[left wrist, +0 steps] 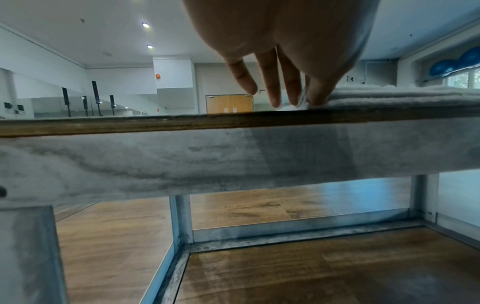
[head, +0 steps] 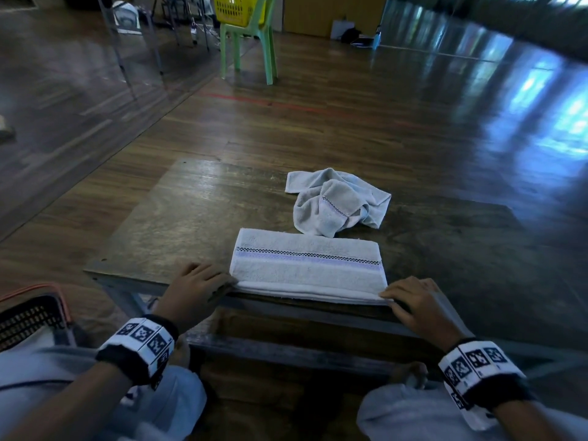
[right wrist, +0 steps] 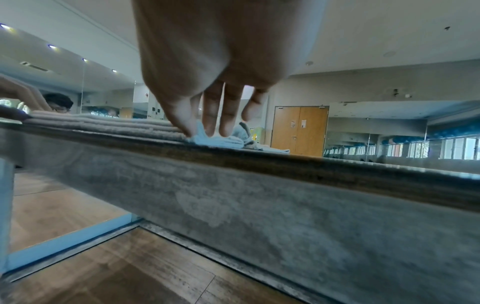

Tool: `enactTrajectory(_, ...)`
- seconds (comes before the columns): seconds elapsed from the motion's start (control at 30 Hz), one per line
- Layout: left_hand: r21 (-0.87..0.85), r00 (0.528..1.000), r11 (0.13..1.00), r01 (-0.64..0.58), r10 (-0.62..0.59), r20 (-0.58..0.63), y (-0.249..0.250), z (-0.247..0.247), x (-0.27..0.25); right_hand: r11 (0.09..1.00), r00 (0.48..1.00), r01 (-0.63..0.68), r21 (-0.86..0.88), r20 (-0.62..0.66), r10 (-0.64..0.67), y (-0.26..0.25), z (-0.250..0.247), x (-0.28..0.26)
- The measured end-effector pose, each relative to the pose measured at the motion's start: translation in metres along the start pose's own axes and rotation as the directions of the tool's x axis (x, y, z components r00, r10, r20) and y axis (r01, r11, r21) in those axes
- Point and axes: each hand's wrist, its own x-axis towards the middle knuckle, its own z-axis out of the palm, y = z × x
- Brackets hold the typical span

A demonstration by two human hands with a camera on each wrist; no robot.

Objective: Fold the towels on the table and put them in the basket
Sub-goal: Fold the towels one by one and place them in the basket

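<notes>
Both near corners of striped towel (head: 307, 265) are pinched, left hand (head: 194, 289) and right hand (head: 416, 302); part-folded. Crumpled towel (head: 337, 202) untouched on surface (head: 178, 214); nothing seen placed in basket (head: 30, 316).

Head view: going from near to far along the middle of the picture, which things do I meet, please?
Near edge of the table → folded towel with the left hand and right hand at its near corners → crumpled towel → green chair bearing a yellow basket.
</notes>
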Motion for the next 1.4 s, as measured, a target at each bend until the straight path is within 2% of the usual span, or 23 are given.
enactTrajectory(0.23,-0.013,0.989,0.999,-0.041,0.042,0.142,-0.006,-0.005,-0.001,1.000,0.993,0.027,-0.001,0.117,-0.027,-0.007,-0.011,0.000)
enactTrajectory(0.4,0.000,0.992,0.998,-0.070,0.070,0.109,-0.004,-0.005,0.001,0.998,0.987,0.066,-0.014,0.150,-0.063,-0.013,-0.012,-0.001)
enactTrajectory(0.53,-0.039,0.991,0.999,-0.037,0.042,0.126,-0.004,-0.013,0.004,0.994,0.989,0.112,0.017,0.099,-0.113,-0.017,-0.013,-0.005)
enactTrajectory(0.63,-0.160,0.997,0.986,0.040,-0.030,0.065,-0.008,-0.029,0.009,0.983,1.000,0.019,0.182,-0.005,-0.019,-0.011,-0.026,-0.001)
enactTrajectory(0.7,-0.310,0.998,0.949,0.058,-0.059,0.005,-0.004,-0.048,0.016,0.933,0.996,-0.044,0.358,-0.061,0.071,-0.013,-0.044,0.005)
enactTrajectory(0.77,-0.462,0.996,0.886,0.043,-0.072,-0.044,0.005,-0.069,0.025,0.835,0.980,-0.118,0.538,-0.072,0.185,-0.018,-0.070,0.013)
enactTrajectory(0.87,-0.593,0.985,0.804,0.043,-0.134,-0.110,0.016,-0.095,0.037,0.674,0.968,-0.167,0.719,-0.011,0.251,-0.018,-0.103,0.027)
enactTrajectory(0.93,-0.641,0.987,0.765,0.065,-0.143,-0.071,0.015,-0.100,0.046,0.640,0.966,-0.217,0.737,0.067,0.251,-0.013,-0.109,0.040)
enactTrajectory(1.03,-0.558,0.982,0.809,0.186,-0.146,0.116,0.001,-0.088,0.062,0.681,0.921,-0.390,0.620,0.256,0.295,-0.001,-0.089,0.062)
enactTrajectory(1.1,-0.402,0.965,0.887,0.227,-0.150,0.213,-0.014,-0.068,0.071,0.721,0.874,-0.474,0.505,0.371,0.315,0.008,-0.068,0.075)
enactTrajectory(1.17,-0.202,0.936,0.948,0.248,-0.180,0.302,-0.025,-0.046,0.080,0.774,0.847,-0.490,0.400,0.431,0.313,0.013,-0.052,0.086)
enactTrajectory(1.3,0.085,0.847,0.934,0.348,-0.352,0.399,-0.025,-0.015,0.095,0.823,0.822,-0.505,0.261,0.435,0.367,0.015,-0.026,0.100)
enactTrajectory(1.4,0.148,0.824,0.916,0.373,-0.400,0.401,-0.016,-0.008,0.102,0.880,0.828,-0.469,0.075,0.384,0.408,0.009,-0.022,0.108)
